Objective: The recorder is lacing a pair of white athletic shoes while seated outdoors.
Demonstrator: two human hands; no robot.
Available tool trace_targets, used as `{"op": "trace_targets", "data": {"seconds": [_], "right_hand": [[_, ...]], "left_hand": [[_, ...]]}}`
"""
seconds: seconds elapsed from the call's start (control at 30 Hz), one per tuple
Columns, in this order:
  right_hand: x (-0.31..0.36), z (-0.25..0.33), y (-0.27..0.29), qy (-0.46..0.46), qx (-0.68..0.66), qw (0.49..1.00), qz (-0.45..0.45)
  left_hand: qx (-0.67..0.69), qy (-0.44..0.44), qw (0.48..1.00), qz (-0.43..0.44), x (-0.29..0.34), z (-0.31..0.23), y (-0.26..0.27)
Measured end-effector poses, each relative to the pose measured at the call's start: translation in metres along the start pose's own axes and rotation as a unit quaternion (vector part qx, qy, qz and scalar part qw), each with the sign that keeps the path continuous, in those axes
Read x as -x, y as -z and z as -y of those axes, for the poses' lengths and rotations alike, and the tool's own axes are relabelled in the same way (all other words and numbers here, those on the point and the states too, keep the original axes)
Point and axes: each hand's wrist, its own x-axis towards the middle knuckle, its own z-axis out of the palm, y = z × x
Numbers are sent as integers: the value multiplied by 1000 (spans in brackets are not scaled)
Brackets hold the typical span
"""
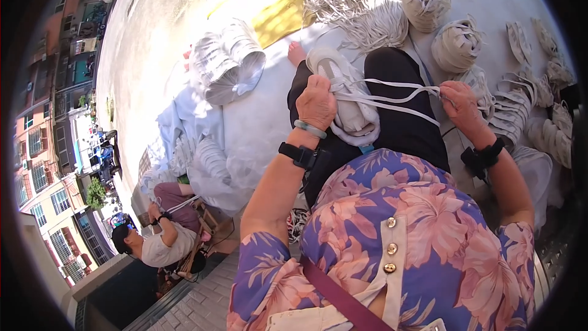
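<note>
A white lace-up shoe (357,124) lies across my lap, its toe pointing away from me and its heel towards my waist. Beside its left edge, my left hand (316,103) is closed in a fist on the lace at the eyelets. My right hand (460,105), out past my right thigh, pinches the white shoelace (398,86). Several strands stretch from the shoe across my dark trousers; one loose length droops lower over the right thigh. The fingertips of my left hand are hidden.
Bundled white laces (373,21) lie ahead on a pale sheet, by a yellow sack (282,15). Several white shoes (456,46) stand in stacks and rows at right. A clear bag (225,64) of shoes rests at left. Another person (168,236) sits lower left, holding laces.
</note>
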Motion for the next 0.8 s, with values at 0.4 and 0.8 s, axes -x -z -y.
{"op": "trace_targets", "data": {"seconds": [0.4, 0.8], "right_hand": [[-62, 98, -62, 283, 138, 947, 62], [-40, 88, -26, 297, 151, 921, 202]], "left_hand": [[-118, 3, 993, -27, 1, 8, 16], [64, 121, 980, -145, 6, 13, 3]]}}
